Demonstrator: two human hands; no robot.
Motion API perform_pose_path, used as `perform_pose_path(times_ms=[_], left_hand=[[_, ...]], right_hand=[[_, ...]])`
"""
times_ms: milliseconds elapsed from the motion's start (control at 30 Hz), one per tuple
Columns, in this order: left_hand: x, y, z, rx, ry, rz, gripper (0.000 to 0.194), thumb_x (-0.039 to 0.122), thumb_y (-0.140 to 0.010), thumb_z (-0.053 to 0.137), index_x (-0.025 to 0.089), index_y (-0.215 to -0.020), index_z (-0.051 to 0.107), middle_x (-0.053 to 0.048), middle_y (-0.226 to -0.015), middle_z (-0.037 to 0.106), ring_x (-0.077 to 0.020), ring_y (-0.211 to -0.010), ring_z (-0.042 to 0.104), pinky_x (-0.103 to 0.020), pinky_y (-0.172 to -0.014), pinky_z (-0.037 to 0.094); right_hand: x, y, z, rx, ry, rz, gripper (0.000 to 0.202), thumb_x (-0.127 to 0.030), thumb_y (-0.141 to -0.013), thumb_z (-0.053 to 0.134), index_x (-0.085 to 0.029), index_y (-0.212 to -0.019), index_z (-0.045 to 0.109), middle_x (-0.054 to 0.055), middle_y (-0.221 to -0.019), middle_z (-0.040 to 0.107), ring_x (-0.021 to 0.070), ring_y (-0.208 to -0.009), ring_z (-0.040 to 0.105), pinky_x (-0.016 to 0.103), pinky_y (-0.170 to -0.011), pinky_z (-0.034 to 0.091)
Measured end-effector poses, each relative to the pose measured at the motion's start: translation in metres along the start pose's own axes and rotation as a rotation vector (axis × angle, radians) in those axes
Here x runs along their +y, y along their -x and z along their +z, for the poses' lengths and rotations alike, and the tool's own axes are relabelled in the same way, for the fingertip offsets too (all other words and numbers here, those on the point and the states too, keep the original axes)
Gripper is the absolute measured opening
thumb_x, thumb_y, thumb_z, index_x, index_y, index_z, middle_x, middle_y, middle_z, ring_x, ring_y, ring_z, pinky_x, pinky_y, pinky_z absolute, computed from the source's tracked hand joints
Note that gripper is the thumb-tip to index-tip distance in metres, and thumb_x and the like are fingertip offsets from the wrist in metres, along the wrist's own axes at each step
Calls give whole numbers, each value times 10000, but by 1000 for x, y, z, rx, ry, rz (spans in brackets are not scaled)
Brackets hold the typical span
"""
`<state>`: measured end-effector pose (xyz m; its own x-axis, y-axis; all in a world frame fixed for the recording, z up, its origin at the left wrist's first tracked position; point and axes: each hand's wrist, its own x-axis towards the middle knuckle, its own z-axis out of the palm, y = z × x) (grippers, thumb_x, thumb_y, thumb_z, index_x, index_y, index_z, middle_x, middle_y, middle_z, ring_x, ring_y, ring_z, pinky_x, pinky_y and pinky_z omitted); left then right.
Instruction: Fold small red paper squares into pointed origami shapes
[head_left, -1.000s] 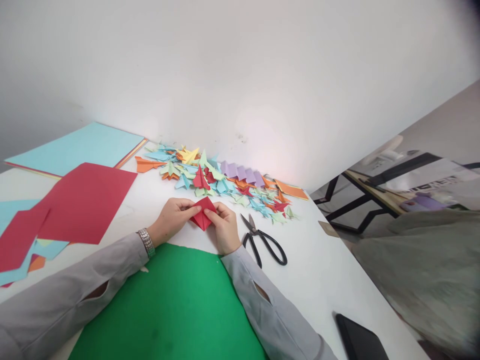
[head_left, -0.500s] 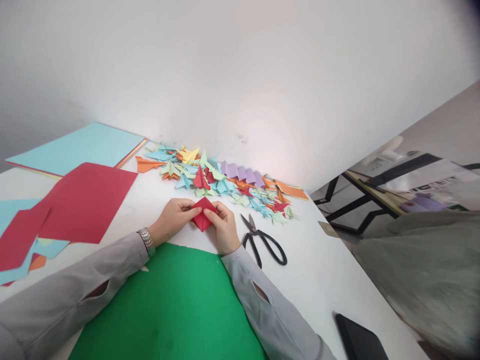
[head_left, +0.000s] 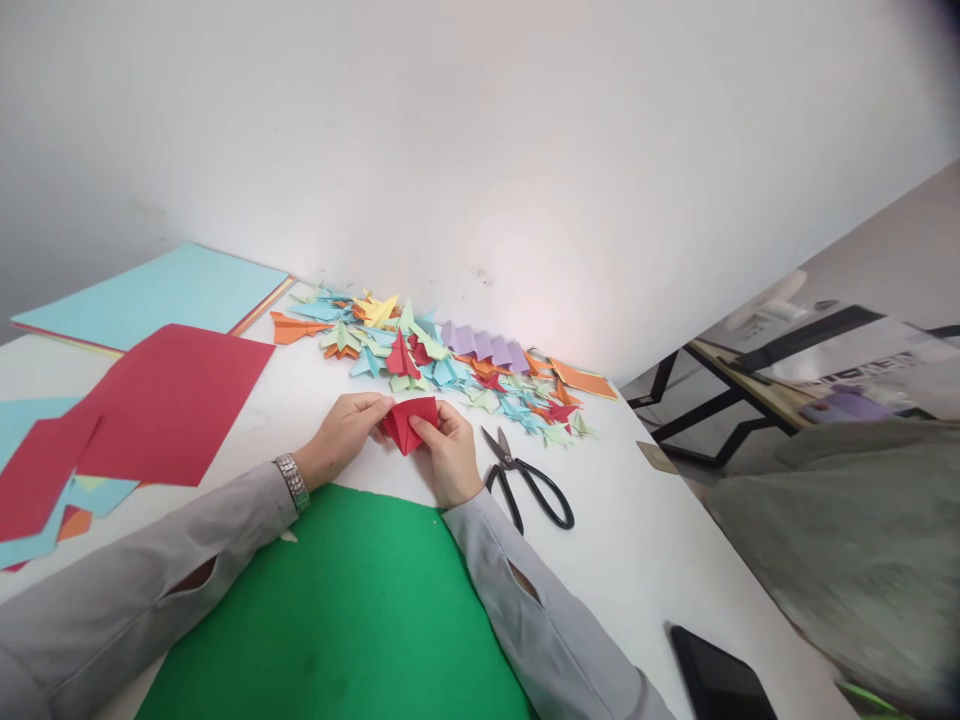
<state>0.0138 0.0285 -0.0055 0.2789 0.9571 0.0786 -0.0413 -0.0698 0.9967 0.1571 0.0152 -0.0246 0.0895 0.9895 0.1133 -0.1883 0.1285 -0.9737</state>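
Note:
A small folded piece of red paper (head_left: 409, 418) is held between my hands, just beyond the far edge of a green sheet (head_left: 337, 600). Its lower end comes to a point, and its top edge now looks wide and nearly straight. My left hand (head_left: 346, 432) pinches its left corner between thumb and fingers. On the other side, my right hand (head_left: 452, 450) grips it with the thumb lying on the front and the fingers behind. Black-handled scissors (head_left: 517, 475) lie partly spread to the right of my right hand.
Behind my hands, a heap of folded paper pieces (head_left: 446, 370) in several colours lies along the wall. To the left are a large red sheet (head_left: 180, 400) and a stack topped with light blue (head_left: 161, 295). A black phone-like device (head_left: 720, 675) lies at the lower right.
The red paper has gone from a diamond outline to one with a broad, straighter top. My left thumb has moved off its front to the left corner.

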Motion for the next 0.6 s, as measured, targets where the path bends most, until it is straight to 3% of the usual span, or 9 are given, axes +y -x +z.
perform_pose_path(times_ms=[600], left_hand=[[3, 1, 1, -18, -84, 33, 382, 444, -795, 519, 160, -542, 552, -8, -518, 547, -119, -521, 487, -248, -551, 407]], right_hand=[[-3, 1, 1, -18, 76, -65, 159, -307, -658, 737, -192, -712, 642, -14, -653, 636, 143, -613, 544, 289, -609, 449]])
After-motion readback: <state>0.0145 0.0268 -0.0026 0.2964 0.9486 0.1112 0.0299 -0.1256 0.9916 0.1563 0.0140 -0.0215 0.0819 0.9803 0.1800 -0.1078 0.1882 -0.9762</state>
